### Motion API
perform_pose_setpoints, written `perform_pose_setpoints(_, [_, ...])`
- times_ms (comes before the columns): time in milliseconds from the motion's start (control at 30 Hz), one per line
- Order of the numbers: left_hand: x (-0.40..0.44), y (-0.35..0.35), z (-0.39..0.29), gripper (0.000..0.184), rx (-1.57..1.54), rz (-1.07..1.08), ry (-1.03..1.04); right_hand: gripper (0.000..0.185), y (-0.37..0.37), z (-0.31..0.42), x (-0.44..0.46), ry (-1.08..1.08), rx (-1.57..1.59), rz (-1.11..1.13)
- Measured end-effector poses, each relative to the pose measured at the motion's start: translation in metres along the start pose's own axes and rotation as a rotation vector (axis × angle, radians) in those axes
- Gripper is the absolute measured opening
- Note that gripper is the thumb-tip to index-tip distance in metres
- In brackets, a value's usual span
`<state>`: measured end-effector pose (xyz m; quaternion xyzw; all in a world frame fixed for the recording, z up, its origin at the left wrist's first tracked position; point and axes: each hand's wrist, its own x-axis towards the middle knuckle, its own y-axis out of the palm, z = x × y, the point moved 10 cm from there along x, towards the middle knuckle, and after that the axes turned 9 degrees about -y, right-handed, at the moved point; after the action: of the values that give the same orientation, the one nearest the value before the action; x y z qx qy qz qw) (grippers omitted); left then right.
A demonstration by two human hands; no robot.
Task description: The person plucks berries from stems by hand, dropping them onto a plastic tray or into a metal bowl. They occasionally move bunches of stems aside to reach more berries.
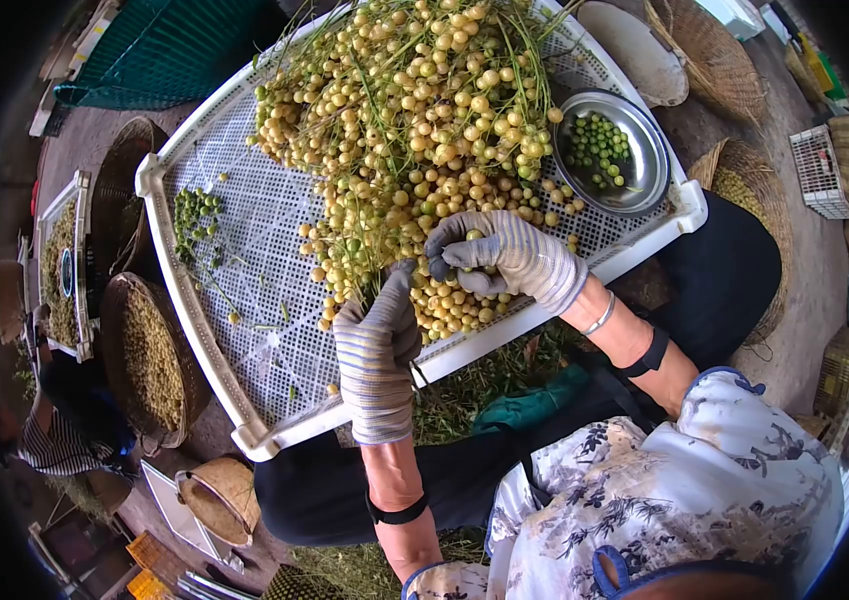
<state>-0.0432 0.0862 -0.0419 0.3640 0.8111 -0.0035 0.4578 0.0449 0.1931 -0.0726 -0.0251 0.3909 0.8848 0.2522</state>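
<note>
A heap of small round yellow fruits on green stems (414, 90) covers much of a white perforated tray (244, 140) across my lap. Both of my hands wear striped, grey-fingered gloves and work at the heap's near edge. My left hand (379, 345) is closed, thumb against fingers, and a thin stem pokes out beside its palm. My right hand (514, 258) is curled around loose yellow fruits (474, 236), partly hidden by its fingers. Loose yellow fruits (449, 310) lie below and between the hands.
A steel bowl (644, 185) of green fruits stands on the tray's right; a small green cluster (194, 215) lies at left. Baskets of yellow fruits (149, 350) flank me, with a green basket (159, 50) upper left. Another person (69, 420) sits at far left.
</note>
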Motion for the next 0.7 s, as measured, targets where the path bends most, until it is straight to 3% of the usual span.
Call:
perform_pose_setpoints(33, [-0.001, -0.007, -0.006, 0.014, 0.174, -0.115, 0.060, 0.024, -0.002, -0.001, -0.001, 0.018, 0.028, 0.009])
perform_pose_setpoints(133, [-0.002, -0.012, -0.006, 0.018, 0.401, -0.112, 0.050, 0.022, -0.008, 0.005, -0.002, 0.006, -0.128, 0.056])
perform_pose_setpoints(267, [-0.002, -0.001, -0.004, 0.015, 0.078, 0.058, 0.030, 0.022, 0.004, 0.013, -0.010, 0.064, -0.400, 0.141])
perform_pose_setpoints(467, [-0.001, 0.005, 0.003, 0.016, -0.007, 0.105, 0.012, 0.022, 0.009, 0.016, -0.013, 0.083, -0.736, 0.163])
perform_pose_setpoints(667, [-0.001, -0.002, 0.019, 0.014, -0.175, 0.067, -0.079, 0.025, -0.028, 0.033, -0.008, -0.230, 0.032, -0.157])
perform_pose_setpoints(700, [0.000, -0.001, 0.020, 0.015, -0.204, 0.076, -0.082, 0.028, -0.037, 0.036, -0.007, -0.285, 0.036, -0.234])
